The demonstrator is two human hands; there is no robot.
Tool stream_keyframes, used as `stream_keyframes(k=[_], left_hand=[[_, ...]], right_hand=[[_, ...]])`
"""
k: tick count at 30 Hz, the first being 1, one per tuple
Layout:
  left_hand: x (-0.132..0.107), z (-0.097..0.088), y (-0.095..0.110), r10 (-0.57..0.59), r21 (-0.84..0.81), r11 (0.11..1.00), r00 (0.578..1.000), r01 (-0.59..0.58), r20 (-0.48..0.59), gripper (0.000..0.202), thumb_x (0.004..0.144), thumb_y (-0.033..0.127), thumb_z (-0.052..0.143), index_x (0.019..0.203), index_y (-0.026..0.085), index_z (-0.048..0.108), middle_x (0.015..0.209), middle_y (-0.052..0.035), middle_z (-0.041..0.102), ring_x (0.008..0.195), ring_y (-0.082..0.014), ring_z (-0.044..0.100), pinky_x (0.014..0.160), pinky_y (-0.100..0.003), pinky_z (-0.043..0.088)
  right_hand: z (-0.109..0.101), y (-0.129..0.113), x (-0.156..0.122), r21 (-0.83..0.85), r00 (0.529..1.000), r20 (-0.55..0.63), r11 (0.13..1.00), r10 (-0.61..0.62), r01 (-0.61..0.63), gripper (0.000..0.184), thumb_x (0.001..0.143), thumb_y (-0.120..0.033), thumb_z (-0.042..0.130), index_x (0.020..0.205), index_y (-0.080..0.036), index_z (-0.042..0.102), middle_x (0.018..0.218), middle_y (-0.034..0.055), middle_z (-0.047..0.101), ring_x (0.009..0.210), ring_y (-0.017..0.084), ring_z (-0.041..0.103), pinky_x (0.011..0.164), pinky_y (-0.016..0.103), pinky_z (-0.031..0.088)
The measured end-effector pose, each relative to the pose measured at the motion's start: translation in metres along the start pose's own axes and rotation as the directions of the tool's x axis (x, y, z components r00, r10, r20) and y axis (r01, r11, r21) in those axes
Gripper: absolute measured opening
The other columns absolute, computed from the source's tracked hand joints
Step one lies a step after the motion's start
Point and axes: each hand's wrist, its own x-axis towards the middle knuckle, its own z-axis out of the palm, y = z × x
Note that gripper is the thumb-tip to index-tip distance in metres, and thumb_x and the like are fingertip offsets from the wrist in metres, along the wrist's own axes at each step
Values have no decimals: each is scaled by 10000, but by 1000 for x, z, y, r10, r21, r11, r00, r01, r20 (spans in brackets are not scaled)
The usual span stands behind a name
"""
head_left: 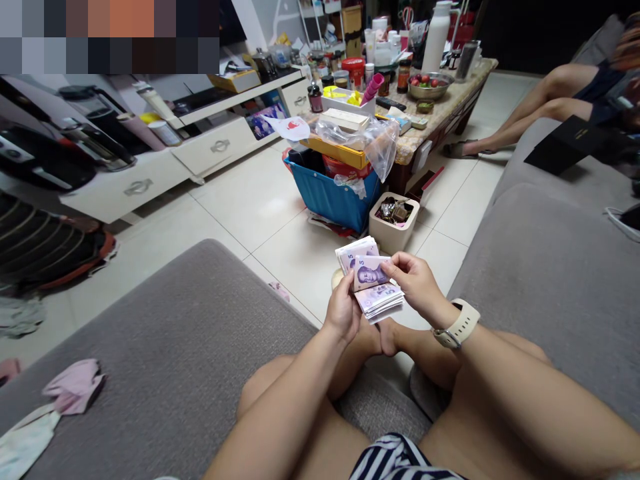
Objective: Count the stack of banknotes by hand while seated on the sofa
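Note:
I hold a folded stack of purple banknotes [371,279] in front of me, above my knees. My left hand [344,309] grips the stack from the left, fingers wrapped round its lower edge. My right hand [417,287], with a cream watch strap on the wrist, pinches the top note at its right edge. Several notes fan out upward behind the top one. I sit on a grey sofa [165,360] with bare legs drawn up.
A blue basket [330,193] and a small beige bin [393,223] stand on the tiled floor ahead. A cluttered coffee table [440,113] is beyond. Another person's legs [520,113] stretch out at right. White drawers [150,177] line the left.

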Motion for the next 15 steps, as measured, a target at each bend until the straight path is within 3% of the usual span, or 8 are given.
stream_keyframes(k=[15], left_hand=[[2, -1, -1, 10, 2, 1000, 1000, -10, 12, 314, 784, 296, 599, 1030, 106, 646, 961, -93, 724, 967, -244, 664, 944, -378, 462]], right_hand=[[2, -5, -3, 109, 999, 33, 994, -8, 5, 261, 754, -414, 670, 710, -169, 591, 664, -2, 579, 613, 133, 518, 567, 253, 415]])
